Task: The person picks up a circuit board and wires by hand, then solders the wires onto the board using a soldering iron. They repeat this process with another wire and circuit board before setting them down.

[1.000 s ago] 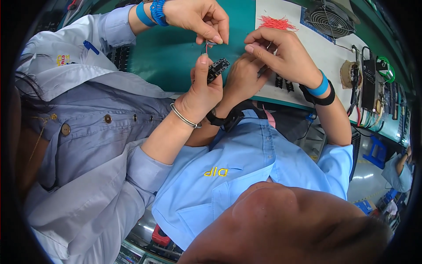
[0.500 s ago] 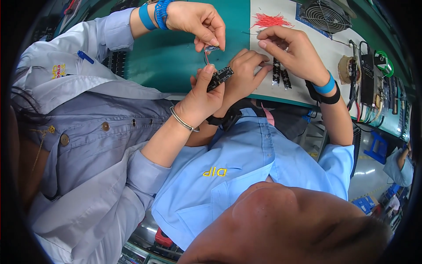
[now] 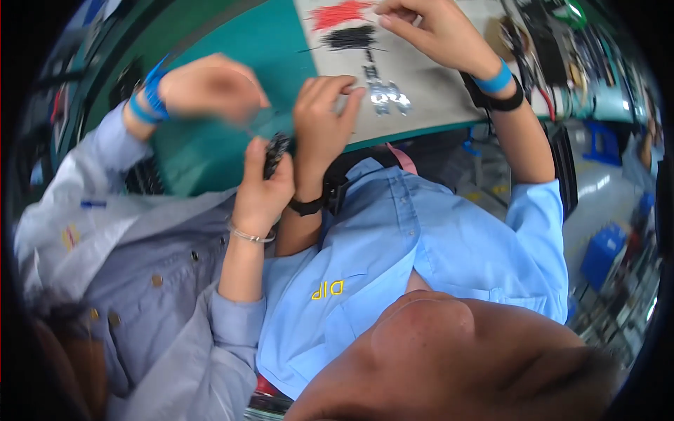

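My left hand (image 3: 321, 116), with a black watch at its wrist, hovers over the bench's front edge. Its thumb stands apart from the loosely bent fingers, and nothing shows in it. My right hand (image 3: 439, 31) is raised over the pale mat, thumb apart from the curved fingers, with no object visible between them. Just beside its fingertips lies a pile of red wires (image 3: 340, 12), and below that a pile of black wires (image 3: 349, 37). Several small circuit boards (image 3: 386, 98) rest on the mat between my hands, shiny with glare.
At my left a co-worker in a grey coat holds a black circuit board (image 3: 276, 156) close to my left hand. The co-worker's other hand (image 3: 217, 88) is blurred above the green mat (image 3: 274, 42). Cables and equipment (image 3: 547, 49) crowd the bench's right side.
The view has shifted, bringing the black wires into plain sight. My left hand's fingers now point up more. The co-worker's hands have moved left, the upper one blurred.
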{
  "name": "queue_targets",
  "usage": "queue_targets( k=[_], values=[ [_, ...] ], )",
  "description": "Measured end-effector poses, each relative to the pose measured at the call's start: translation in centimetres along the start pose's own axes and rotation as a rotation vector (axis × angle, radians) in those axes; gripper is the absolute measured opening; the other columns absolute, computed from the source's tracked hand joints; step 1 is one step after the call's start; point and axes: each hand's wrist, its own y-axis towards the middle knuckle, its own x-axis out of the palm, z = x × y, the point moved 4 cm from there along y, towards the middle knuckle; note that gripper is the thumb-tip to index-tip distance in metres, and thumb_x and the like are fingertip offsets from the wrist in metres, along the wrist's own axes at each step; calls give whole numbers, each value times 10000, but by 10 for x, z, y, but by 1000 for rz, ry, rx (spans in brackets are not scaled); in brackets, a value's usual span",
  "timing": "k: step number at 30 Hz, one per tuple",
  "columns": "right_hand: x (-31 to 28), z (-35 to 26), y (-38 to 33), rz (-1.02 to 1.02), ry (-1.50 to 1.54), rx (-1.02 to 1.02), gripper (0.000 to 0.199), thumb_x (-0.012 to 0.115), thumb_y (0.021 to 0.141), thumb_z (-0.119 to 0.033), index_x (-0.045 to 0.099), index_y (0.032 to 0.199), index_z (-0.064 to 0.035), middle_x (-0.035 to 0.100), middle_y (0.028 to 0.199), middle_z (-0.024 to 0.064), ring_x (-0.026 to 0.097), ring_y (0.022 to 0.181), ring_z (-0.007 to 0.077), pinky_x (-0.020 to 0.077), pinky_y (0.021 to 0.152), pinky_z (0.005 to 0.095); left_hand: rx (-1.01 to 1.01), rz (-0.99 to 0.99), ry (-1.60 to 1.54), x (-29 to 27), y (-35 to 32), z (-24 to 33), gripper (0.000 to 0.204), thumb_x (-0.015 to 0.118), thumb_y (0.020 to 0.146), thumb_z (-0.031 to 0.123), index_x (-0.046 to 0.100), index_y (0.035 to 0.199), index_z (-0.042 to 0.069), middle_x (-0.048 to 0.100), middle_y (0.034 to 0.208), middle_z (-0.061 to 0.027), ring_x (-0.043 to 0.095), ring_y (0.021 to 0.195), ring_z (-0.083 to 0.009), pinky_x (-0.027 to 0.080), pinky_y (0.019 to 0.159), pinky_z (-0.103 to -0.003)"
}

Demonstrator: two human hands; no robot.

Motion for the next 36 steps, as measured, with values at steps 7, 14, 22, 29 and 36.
queue_targets(
  k=[7,14,22,29,36],
  values=[
    [-3,15,-20,-34,-35,121,259,679,899,-148,704,1079,36,714,934,244,690,910,419,542,837,462,-16,-104,107,29,-2,6,226,813,840,155,728,1017,43,672,909,-90,597,812,-246,483,737,-358],
    [14,20,-27,-79,-140,-58,264,654,882,-126,687,1090,33,700,964,239,672,946,427,527,866,482,-26,-136,304,31,5,23,342,813,848,244,704,1112,55,626,1015,-105,580,940,-289,457,825,-404],
    [9,34,-39,-72,-153,-122,271,640,878,-129,678,1090,35,684,980,244,662,968,430,520,881,488,6,-238,306,41,9,11,377,799,875,251,702,1179,50,628,1097,-116,569,1020,-304,459,891,-399],
    [34,6,-26,-76,-283,-457,192,676,953,-107,703,1123,-21,675,958,127,672,847,291,534,752,388,-7,-126,263,0,-7,17,277,736,880,114,729,1151,60,635,1085,-114,568,990,-315,461,889,-395],
    [34,-3,-28,-148,-344,-332,177,663,921,-79,680,1087,-18,637,999,171,639,931,394,522,816,441,22,-148,155,10,-5,16,264,695,878,44,736,1138,74,652,1100,-104,585,1009,-295,462,879,-402]
  ],
)
